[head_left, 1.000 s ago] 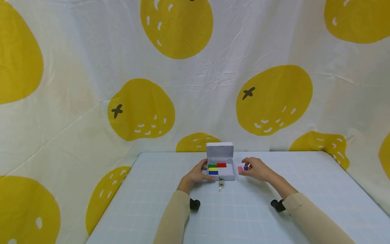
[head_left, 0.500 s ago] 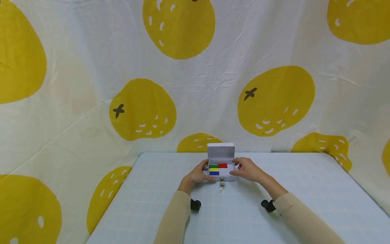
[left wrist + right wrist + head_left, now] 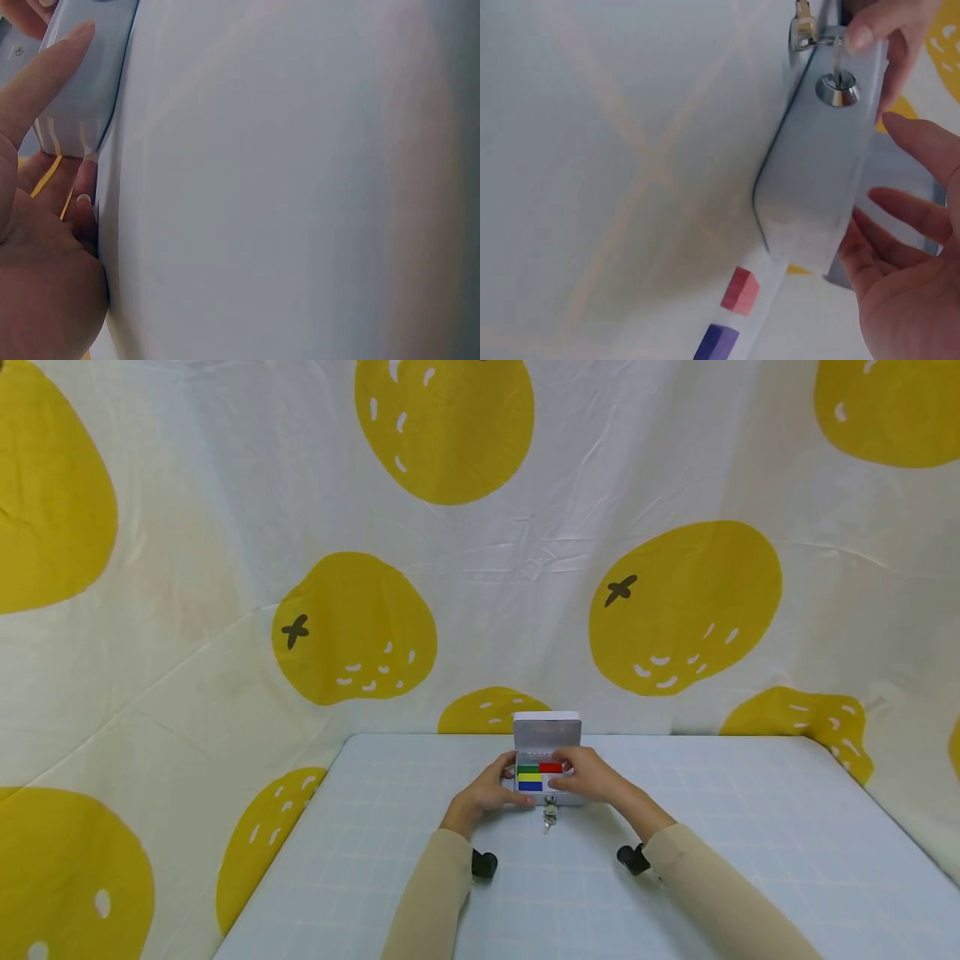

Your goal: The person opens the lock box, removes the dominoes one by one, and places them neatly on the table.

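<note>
A small white cash box (image 3: 568, 798) stands with its lid (image 3: 547, 735) raised. Inside lie a green block (image 3: 528, 769), a red block (image 3: 550, 768), a yellow block (image 3: 529, 777) and a blue block (image 3: 529, 786). My left hand (image 3: 489, 790) grips the box's left end, thumb on the front wall and fingers round the side. Over the box's right half is my right hand (image 3: 591, 777), thumb and fingers spread apart near the red block's right end; nothing shows between them. Keys (image 3: 804, 28) hang at the front lock (image 3: 838, 90).
On the table beyond the box's right end, a pink block (image 3: 740, 291) and a purple block (image 3: 716, 343) show in the right wrist view. The pale table (image 3: 360, 877) meets a fruit-print curtain (image 3: 510, 610) behind the box.
My right hand has moved left, from beside the pink and purple blocks to over the box's interior. The left hand keeps its grip on the box, and the blocks inside have stayed in place.
</note>
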A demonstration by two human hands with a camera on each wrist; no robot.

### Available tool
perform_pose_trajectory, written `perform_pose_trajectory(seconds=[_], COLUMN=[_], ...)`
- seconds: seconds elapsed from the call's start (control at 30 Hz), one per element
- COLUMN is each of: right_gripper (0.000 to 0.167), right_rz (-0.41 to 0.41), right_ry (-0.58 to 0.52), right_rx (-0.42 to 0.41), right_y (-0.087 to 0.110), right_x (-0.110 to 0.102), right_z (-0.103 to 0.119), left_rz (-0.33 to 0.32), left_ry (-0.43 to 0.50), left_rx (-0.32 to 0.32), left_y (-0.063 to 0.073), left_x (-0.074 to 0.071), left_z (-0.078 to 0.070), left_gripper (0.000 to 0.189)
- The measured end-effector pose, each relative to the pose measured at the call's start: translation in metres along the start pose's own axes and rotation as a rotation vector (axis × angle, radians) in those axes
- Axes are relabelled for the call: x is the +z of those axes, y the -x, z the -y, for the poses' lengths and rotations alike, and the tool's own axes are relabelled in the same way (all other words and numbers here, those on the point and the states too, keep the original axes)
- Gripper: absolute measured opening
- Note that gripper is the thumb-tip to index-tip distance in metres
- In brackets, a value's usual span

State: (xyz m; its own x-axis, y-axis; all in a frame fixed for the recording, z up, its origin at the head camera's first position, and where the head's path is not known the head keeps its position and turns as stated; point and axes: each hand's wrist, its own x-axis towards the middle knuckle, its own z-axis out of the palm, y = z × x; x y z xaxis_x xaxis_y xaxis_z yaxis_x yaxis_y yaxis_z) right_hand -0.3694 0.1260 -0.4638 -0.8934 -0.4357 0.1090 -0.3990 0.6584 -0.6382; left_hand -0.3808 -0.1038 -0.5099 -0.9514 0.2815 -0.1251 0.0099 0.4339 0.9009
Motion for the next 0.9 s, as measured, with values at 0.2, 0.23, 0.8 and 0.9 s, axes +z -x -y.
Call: perform_pose_trajectory(seconds=[0.2,0.23,0.8,0.9], right_gripper=[0.043,0.043,0.039,0.039], right_rz=[0.007,0.010,0.007,0.032], right_ry=[0.031,0.041,0.156,0.155], right_rx=[0.010,0.012,0.015,0.026], right_y=[-0.010,-0.012,-0.021,-0.022], right_x=[0.011,0.013,0.022,0.020], right_z=[-0.003,-0.004,-0.001,0.002], left_rz=[0.005,0.007,0.011,0.004], left_ry=[0.003,0.003,-0.017,-0.013], left_rx=[0.011,0.012,0.033,0.024], left_y=[0.002,0.002,-0.004,-0.003], left_x=[0.001,0.001,-0.001,-0.001], left_z=[0.000,0.000,0.002,0.002], left_gripper=[0.091,0.092,0.090,0.090])
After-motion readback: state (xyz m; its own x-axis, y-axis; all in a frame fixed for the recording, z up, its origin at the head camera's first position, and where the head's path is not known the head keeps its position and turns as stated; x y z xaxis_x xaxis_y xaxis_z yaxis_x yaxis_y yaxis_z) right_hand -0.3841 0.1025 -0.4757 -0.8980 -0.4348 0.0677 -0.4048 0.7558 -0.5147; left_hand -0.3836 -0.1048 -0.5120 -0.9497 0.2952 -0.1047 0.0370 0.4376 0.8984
